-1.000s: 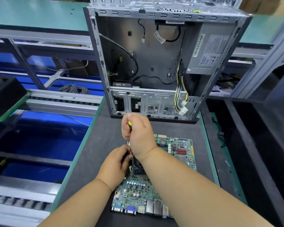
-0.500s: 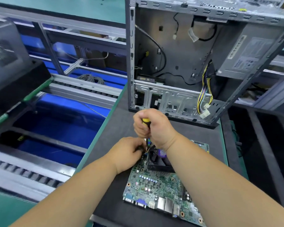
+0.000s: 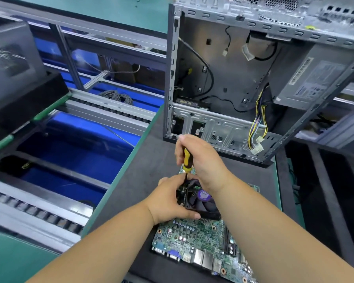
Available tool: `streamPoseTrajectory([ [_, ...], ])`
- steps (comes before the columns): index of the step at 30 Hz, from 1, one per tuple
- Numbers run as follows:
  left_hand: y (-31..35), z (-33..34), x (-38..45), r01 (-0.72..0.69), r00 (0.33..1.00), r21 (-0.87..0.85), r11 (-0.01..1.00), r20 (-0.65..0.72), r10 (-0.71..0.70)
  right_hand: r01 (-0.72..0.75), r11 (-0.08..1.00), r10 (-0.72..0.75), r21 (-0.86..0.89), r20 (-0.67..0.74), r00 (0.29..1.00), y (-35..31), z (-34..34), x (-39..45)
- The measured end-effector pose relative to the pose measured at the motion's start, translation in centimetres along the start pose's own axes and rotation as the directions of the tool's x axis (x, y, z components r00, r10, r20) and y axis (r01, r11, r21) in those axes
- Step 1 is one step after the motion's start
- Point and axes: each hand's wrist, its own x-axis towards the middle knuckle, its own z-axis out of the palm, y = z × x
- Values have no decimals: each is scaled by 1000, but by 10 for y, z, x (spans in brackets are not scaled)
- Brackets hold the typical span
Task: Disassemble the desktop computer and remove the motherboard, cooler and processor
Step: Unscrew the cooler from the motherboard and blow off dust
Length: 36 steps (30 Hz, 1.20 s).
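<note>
The motherboard [image 3: 194, 240] lies flat on the dark mat [image 3: 143, 172], its long axis running away from the person, its row of ports at the near edge; the cooler [image 3: 200, 201] sits on it, fan facing up. The right hand [image 3: 200, 158] grips a yellow-handled screwdriver [image 3: 186, 158], held nearly upright, tip down at the cooler's far-left corner; the left hand [image 3: 170, 199] curls round the cooler's left side. Behind the board stands the open computer case [image 3: 233, 78].

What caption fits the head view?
Right hand drives screwdriver into cooler on motherboard; left hand steadies it.
</note>
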Motion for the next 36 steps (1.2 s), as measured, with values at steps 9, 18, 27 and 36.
streamPoseTrajectory([
  [9,-12,7,3,-97,995,-224,970,-42,90,158,966,-127,205,-158,979,18,8,4],
  [18,-16,7,3,-91,996,-281,955,-20,89,-111,944,-30,312,415,909,8,-22,24],
  [27,-16,8,1,-102,994,-264,959,-60,89,145,989,-98,41,-551,829,25,15,-5],
  [36,-15,8,0,-86,996,-279,956,-24,83,-49,993,-4,107,452,892,6,8,24],
])
